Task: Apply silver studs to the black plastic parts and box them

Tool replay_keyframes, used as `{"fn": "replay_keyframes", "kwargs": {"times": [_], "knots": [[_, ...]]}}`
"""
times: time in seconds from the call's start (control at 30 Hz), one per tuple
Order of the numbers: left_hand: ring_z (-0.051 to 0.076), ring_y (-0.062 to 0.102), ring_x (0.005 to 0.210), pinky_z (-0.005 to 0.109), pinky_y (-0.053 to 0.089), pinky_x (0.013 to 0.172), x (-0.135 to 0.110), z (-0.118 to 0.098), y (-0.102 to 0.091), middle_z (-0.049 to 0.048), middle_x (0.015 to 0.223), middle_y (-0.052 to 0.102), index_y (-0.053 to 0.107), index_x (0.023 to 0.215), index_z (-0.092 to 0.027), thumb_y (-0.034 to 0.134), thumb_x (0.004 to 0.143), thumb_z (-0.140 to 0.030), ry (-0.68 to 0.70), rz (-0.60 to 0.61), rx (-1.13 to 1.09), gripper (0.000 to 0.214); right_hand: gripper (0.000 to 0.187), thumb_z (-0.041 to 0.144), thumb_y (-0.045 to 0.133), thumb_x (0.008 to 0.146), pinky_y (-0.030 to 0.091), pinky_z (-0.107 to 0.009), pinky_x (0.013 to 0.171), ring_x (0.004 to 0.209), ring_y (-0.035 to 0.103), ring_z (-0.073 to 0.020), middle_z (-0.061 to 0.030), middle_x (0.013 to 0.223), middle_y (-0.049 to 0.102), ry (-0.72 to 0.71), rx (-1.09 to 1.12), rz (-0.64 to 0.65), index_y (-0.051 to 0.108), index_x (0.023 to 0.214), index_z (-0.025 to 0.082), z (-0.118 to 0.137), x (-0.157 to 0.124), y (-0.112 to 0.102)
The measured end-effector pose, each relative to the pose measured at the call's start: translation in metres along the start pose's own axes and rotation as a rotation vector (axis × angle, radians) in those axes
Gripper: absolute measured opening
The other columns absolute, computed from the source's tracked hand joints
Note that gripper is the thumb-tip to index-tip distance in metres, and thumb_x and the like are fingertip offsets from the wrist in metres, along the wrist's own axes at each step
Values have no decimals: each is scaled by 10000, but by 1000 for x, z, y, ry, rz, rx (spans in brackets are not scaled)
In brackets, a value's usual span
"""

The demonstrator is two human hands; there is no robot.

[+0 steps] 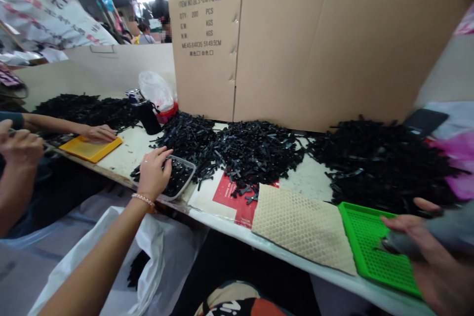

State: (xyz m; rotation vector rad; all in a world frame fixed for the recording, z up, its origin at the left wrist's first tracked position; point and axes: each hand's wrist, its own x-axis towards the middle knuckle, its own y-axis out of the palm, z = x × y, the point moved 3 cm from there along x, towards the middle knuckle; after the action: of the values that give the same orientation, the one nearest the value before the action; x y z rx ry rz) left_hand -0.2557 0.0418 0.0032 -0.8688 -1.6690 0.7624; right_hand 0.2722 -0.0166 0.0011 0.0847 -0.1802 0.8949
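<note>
My left hand (154,174) reaches out to a clear plastic tray (188,174) that holds small black plastic parts; its fingers are spread and rest on the parts. A beaded bracelet sits on that wrist. My right hand (425,256) hovers at the lower right over a green gridded tray (365,242). It is blurred, with something grey lying across it, so I cannot see how the fingers are set. A beige honeycomb mat (301,227) lies between the two trays. Heaps of black parts (255,150) cover the table behind them.
A tall cardboard carton (314,39) stands behind the heaps. On the left, another person's hand (98,133) rests by a yellow tray (91,149), with a second hand (20,145) nearer. A dark cup (148,116), a plastic bag (157,90) and a white bag (163,256) under the table edge.
</note>
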Motion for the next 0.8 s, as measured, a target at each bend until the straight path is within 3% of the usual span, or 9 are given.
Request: {"fn": "replay_keyframes", "kwargs": {"times": [0.1, 0.17, 0.23, 0.33, 0.4, 0.47, 0.6, 0.7, 0.8], "knots": [[243, 559, 1166, 368, 389, 1022, 27, -24, 12, 120, 1241, 644, 681, 1120, -145, 436, 854, -279, 18, 184, 41, 386, 494, 371, 849, 466, 425, -528, 760, 750, 580, -230, -66, 821, 605, -45, 129, -98, 645, 911, 313, 6, -8, 1], [251, 582, 1137, 355, 418, 986, 44, -40, 27, 107, 1213, 665, 695, 1111, -156, 466, 838, -287, 0, 296, 88, 379, 557, 272, 864, 442, 431, -522, 805, 801, 573, -233, -64, 914, 578, -272, 83, -218, 613, 938, 302, 2, -24, -4], [281, 606, 1098, 367, 452, 934, 59, -55, 43, 122, 1178, 684, 704, 1105, -151, 486, 829, -325, -18, 350, 120, 392, 619, 235, 849, 483, 447, -509, 803, 854, 569, -249, -68, 968, 547, -491, -59, -229, 576, 1036, 282, -8, -47, -4], [317, 615, 1085, 383, 473, 880, 75, -72, 67, 149, 1170, 687, 693, 1140, -144, 474, 837, -391, -36, 403, 162, 447, 498, 262, 746, 691, 454, -488, 854, 976, 552, -258, -85, 1057, 528, -668, -331, 46, 526, 1137, 249, -20, -74, 17], [333, 620, 1080, 398, 475, 867, 82, -78, 79, 150, 1157, 695, 698, 1134, -156, 470, 839, -402, -48, 450, 191, 447, 409, 242, 667, 789, 450, -461, 902, 1060, 531, -254, -95, 1123, 522, -764, -498, 272, 515, 1169, 242, -17, -77, 39], [348, 631, 1060, 419, 479, 849, 87, -80, 87, 153, 1131, 707, 708, 1114, -163, 479, 831, -377, -65, 503, 212, 422, 395, 239, 609, 842, 442, -443, 945, 1121, 507, -251, -104, 1174, 507, -819, -593, 443, 494, 1219, 239, -9, -62, 64], [388, 634, 1035, 467, 485, 828, 93, -77, 87, 182, 1123, 703, 712, 1090, -132, 502, 800, -321, -100, 570, 223, 405, 429, 289, 545, 884, 385, -450, 1040, 1208, 444, -264, -123, 1253, 473, -805, -771, 592, 455, 1296, 209, -1, -1, 113], [401, 627, 1024, 486, 498, 808, 96, -65, 78, 173, 1126, 698, 716, 1035, -129, 517, 783, -334, -114, 542, 222, 381, 463, 223, 515, 882, 351, -409, 1072, 1247, 405, -286, -165, 1350, 419, -656, -1048, 619, 452, 1332, 132, -10, 46, 145], [386, 644, 940, 508, 517, 766, 98, -50, 66, 123, 971, 715, 708, 848, -184, 500, 783, -374, -107, 472, 192, 289, 476, 123, 390, 907, 414, -365, 991, 1214, 443, -278, -193, 1379, 418, -424, -1344, 610, 398, 1382, 100, -25, 82, 167]]}}
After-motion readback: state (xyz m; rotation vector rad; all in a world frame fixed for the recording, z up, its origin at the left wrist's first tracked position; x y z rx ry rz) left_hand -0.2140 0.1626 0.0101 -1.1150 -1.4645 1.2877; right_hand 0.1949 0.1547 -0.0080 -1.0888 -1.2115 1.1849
